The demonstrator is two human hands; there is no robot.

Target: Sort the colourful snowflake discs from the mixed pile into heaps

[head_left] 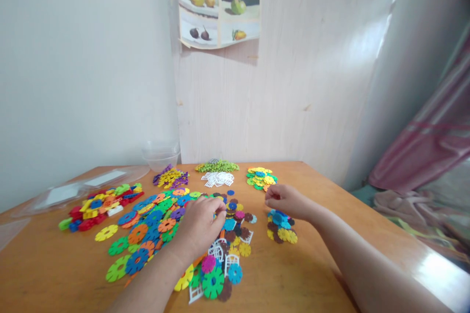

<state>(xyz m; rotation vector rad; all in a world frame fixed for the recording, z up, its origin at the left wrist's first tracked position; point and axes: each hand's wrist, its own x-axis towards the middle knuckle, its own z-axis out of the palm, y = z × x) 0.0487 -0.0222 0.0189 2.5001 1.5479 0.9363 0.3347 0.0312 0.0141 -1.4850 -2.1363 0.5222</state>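
Observation:
My left hand (204, 221) is over the right side of a big mixed pile of notched plastic discs (154, 217), its fingers curled and thumb drawn in. Its fingertips are partly hidden, so I cannot make out what they hold. My right hand (290, 201) is raised above a small pile of blue, brown and yellow discs (282, 227). Its fingers are bent together near a small group of yellow, green and blue discs (261, 179); whatever they hold is hidden. White plastic fence-like pieces (231, 263) lie among the discs below my left hand.
White pieces (218, 179), green pieces (217, 166) and purple-yellow pieces (171, 177) form heaps at the back. Coloured building blocks (99, 207) lie left, beside clear plastic lids (62, 194). A clear tub (160, 156) stands by the wall. The wooden table (304, 274) ends at the right.

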